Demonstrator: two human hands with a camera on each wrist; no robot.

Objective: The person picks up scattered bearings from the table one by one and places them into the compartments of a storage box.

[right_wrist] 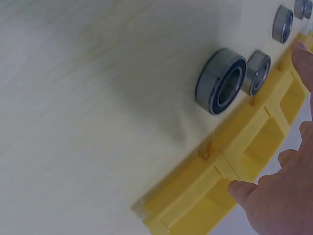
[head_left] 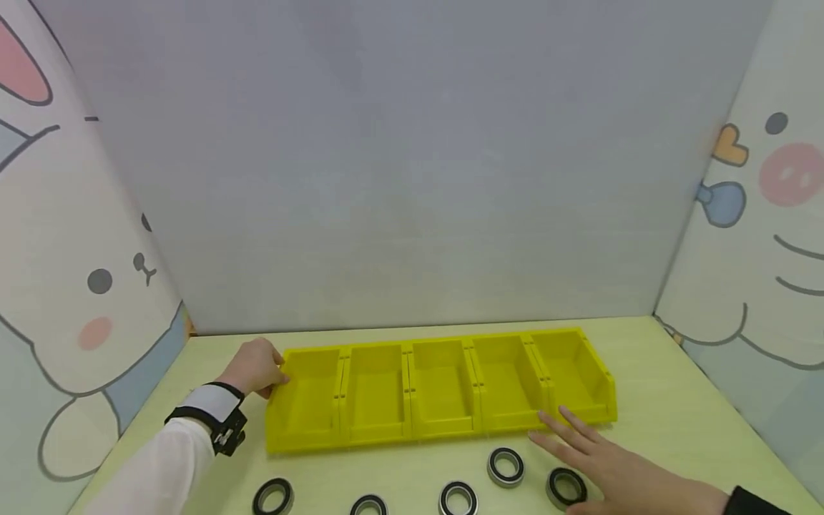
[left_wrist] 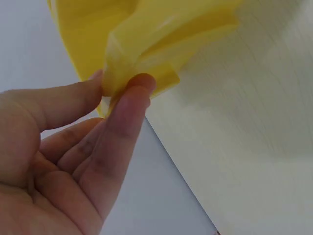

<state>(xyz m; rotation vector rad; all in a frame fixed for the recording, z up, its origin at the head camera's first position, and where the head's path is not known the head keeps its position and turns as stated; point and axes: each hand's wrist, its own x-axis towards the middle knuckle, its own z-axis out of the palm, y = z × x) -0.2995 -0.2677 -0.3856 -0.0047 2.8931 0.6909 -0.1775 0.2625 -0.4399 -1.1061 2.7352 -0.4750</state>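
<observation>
A row of joined yellow bins (head_left: pixel 408 408) with several open compartments sits on the table. At its left end my left hand (head_left: pixel 254 368) pinches the side wall between thumb and fingers; the left wrist view shows that grip on the yellow bin edge (left_wrist: pixel 83 44) close up. My right hand (head_left: pixel 621 468) is held with fingers spread in front of the right end of the row and holds nothing. Closest to it is a black-and-silver ball bearing (head_left: pixel 553 490), also large in the right wrist view as a bearing (right_wrist: pixel 210 81). Whether the right fingertips touch the bin is unclear.
Several more bearings lie in front of the bins, among them one at centre right (head_left: pixel 493 465) and one at the left (head_left: pixel 260 498). A grey panel (head_left: pixel 412 179) stands behind the pale table (head_left: pixel 676 400), with cartoon-printed panels at both sides.
</observation>
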